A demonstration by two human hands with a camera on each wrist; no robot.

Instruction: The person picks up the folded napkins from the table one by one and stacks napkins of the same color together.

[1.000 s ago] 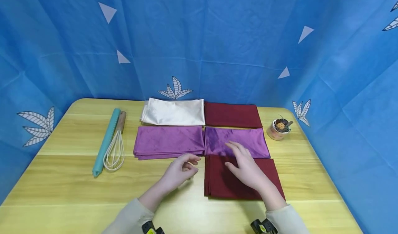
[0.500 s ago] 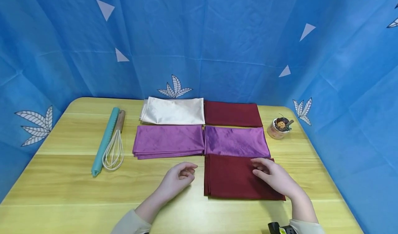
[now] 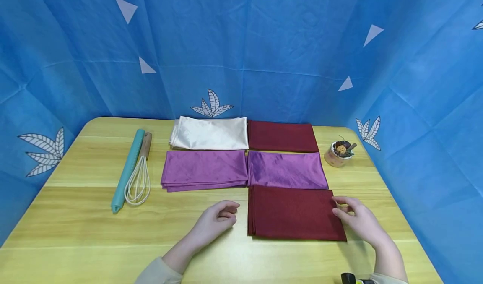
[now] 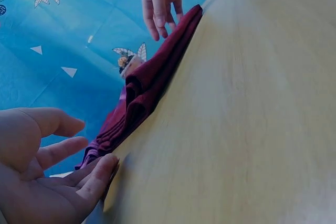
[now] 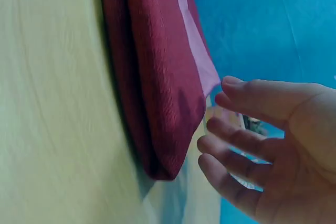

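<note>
A folded dark red cloth (image 3: pixel 294 213) lies nearest the person, on the right half of the table. My left hand (image 3: pixel 216 221) is to the left of that cloth with a gap between them, its fingers loosely bent and holding nothing. At the cloth's right edge hovers my right hand (image 3: pixel 357 219), fingers relaxed; in the right wrist view the fingers (image 5: pixel 231 169) stand apart from the cloth's folded end (image 5: pixel 163 145). Behind it lies a folded purple cloth (image 3: pixel 288 170), with another purple folded stack (image 3: pixel 205 168) to its left. Farther back are a white satin cloth (image 3: pixel 213 134) and a second dark red cloth (image 3: pixel 283 137).
A teal rolling-pin-like rod (image 3: pixel 128 170) and a whisk (image 3: pixel 138 181) with a wooden handle lie at the left. A small decorated cup (image 3: pixel 337 154) stands at the back right. Blue patterned curtain (image 3: pixel 241 45) hangs around the wooden table (image 3: pixel 83 217).
My right hand has moved right and toward the person, from over the purple and red cloths to the red cloth's right edge. The left hand has drawn back slightly.
</note>
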